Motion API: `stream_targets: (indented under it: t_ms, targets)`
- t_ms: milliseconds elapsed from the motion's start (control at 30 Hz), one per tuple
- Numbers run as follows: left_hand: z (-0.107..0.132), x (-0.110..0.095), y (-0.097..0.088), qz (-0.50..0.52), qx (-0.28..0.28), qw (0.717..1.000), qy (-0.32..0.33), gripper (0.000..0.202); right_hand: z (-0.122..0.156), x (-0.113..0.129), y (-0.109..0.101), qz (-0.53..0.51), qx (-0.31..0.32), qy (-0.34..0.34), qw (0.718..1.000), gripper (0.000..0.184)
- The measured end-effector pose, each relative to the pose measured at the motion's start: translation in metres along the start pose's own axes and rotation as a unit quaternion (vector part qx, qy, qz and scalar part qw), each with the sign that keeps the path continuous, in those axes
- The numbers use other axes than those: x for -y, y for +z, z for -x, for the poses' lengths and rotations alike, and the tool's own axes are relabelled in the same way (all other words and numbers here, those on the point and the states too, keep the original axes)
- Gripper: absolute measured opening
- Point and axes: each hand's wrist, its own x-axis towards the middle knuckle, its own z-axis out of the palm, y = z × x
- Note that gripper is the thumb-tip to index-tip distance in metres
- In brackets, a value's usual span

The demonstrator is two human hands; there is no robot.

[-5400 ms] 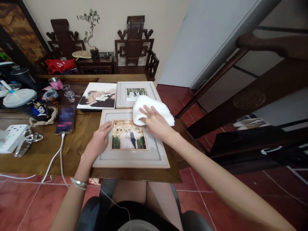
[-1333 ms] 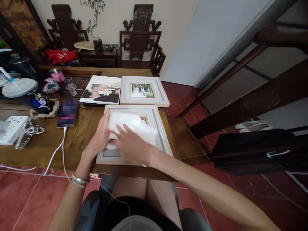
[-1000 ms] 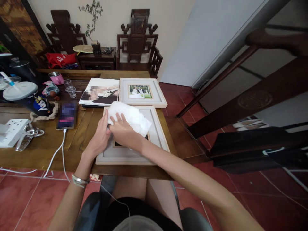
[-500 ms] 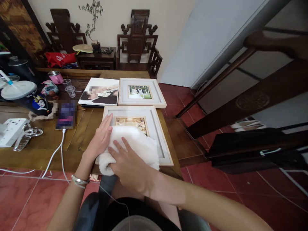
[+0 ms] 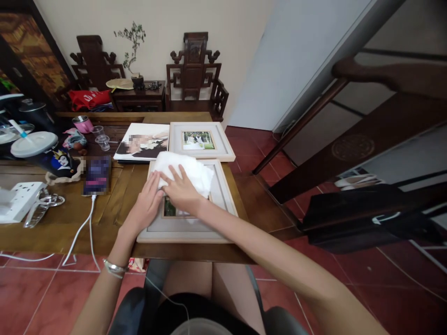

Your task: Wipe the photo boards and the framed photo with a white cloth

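A pale-framed wedding photo point(image 5: 195, 228) lies flat at the near edge of the wooden table point(image 5: 63, 218). A white fluffy cloth point(image 5: 192, 170) rests over its upper part. My right hand point(image 5: 179, 190) lies flat on the cloth with fingers spread, pressing it against the glass. My left hand point(image 5: 145, 207) rests palm down on the frame's left border, fingers stretched out and touching the cloth's edge. A silver bracelet point(image 5: 115, 267) circles my left wrist.
Behind lie a second framed photo point(image 5: 199, 140) and an unframed print point(image 5: 143, 142). To the left are a phone point(image 5: 97, 175) with a white cable, a power strip point(image 5: 17, 201), cups and a lidded tumbler point(image 5: 38, 149). Carved chairs stand at the wall; a dark stair rail runs on the right.
My right hand has slid the cloth from the frame's near left corner up to its top part. My left hand stays on the left border.
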Motion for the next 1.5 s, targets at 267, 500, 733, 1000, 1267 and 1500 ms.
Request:
stream_targets:
  t_ms: [267,500,733,1000,1267,1500]
  targets:
    - [-0.003,0.006,0.004,-0.062,0.013,0.997,0.04,0.042,-0.034,-0.042,-0.01,-0.019,-0.04,0.036,0.998,0.048]
    - [0.0,0.011,0.006,-0.071,0.013,0.997,0.042,0.051,-0.035,-0.029,-0.007,-0.047,0.011,-0.046,0.998,0.044]
    - [0.004,0.014,0.007,-0.049,0.006,0.997,0.054,0.064,-0.002,-0.054,-0.01,-0.014,0.034,0.013,0.999,0.04]
    - [0.002,0.012,0.01,-0.04,-0.018,0.998,0.034,0.054,0.057,-0.092,-0.027,0.02,0.099,0.115,0.988,0.049]
    - [-0.002,0.012,0.008,-0.08,-0.026,0.996,0.027,0.051,0.123,-0.048,-0.058,-0.052,0.158,0.061,0.984,0.047]
    - [-0.004,0.017,0.007,-0.088,-0.016,0.995,0.044,0.051,0.127,-0.051,-0.065,-0.09,0.186,0.111,0.972,0.053]
